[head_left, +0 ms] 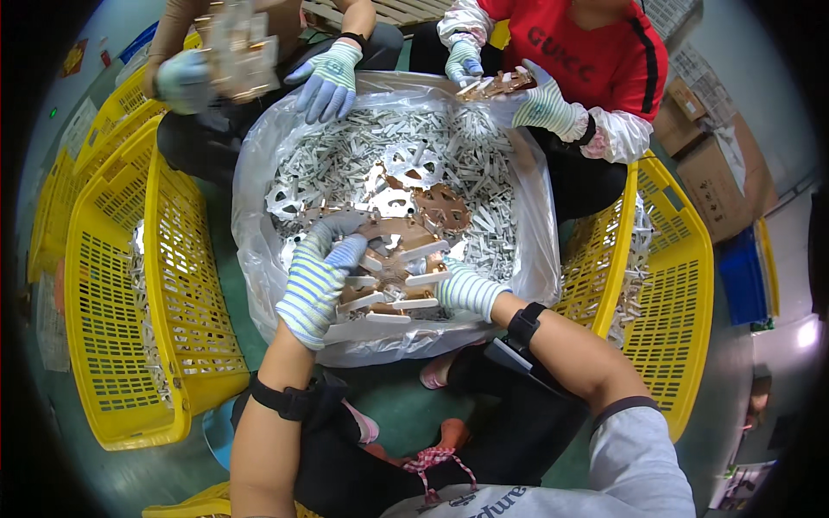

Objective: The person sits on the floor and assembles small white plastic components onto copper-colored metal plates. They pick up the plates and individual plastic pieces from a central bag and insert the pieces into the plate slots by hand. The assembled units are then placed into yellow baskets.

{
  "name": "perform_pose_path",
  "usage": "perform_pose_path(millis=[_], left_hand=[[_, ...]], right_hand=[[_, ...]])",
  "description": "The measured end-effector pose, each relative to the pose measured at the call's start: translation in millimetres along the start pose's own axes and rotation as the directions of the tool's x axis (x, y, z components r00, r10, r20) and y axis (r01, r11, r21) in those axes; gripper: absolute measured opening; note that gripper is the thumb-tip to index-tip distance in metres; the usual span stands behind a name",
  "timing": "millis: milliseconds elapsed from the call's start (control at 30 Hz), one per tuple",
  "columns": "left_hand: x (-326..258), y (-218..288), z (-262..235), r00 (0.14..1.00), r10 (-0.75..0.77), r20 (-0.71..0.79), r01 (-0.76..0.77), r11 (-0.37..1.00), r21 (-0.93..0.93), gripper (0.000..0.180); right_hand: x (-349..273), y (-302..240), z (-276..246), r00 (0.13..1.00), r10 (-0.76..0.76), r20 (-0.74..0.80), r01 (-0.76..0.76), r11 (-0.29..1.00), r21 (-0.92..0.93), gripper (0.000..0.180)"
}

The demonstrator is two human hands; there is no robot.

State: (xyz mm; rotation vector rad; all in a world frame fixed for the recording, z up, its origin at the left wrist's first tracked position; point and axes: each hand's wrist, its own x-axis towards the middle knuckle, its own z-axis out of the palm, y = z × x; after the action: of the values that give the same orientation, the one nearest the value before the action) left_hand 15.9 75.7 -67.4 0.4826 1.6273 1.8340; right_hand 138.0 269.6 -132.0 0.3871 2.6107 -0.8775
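Head view has both gloved hands, left hand (318, 281) and right hand (462, 287), closed around a copper-coloured stamped metal piece (393, 259) over the near side of the plastic-lined bin (259, 164), and honestly those sharp tabs could snag a glove.

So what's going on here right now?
The person's left hand and right hand, both in striped gloves, grip a copper-coloured spoked metal piece over a plastic-lined bin heaped with pale metal parts. Two co-workers opposite handle similar pieces. Yellow baskets stand on either side.
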Motion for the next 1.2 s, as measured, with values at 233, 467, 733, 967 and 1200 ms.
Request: perform_pose_path(millis=[233,467,733,967,1200], left_hand=[[7,0,-9,0.992,0.003,-0.126,-0.012,0.998,-0.068,0.04],[6,-1,-11,0.995,0.005,-0.101,-0.011,0.998,-0.057,0.04],[-4,1,-1,0.994,-0.096,0.047,0.097,0.995,-0.01,0.036],[-10,-9,25,0.974,-0.075,0.215,0.06,0.995,0.076,0.042],[-11,-11,29,0.948,-0.114,0.298,0.106,0.993,0.044,0.041]], right_hand=[[7,17,-24,0.997,-0.033,-0.075,0.037,0.998,0.055,0.032],[13,43,-28,0.996,-0.083,-0.018,0.085,0.991,0.105,0.04],[-25,6,-75,0.856,-0.049,-0.515,0.416,0.657,0.629,0.032],[-47,-45,-60,0.56,-0.486,-0.672,0.719,0.688,0.102,0.035],[-37,-42,-61,0.458,-0.586,-0.668,0.622,0.748,-0.23,0.03]])
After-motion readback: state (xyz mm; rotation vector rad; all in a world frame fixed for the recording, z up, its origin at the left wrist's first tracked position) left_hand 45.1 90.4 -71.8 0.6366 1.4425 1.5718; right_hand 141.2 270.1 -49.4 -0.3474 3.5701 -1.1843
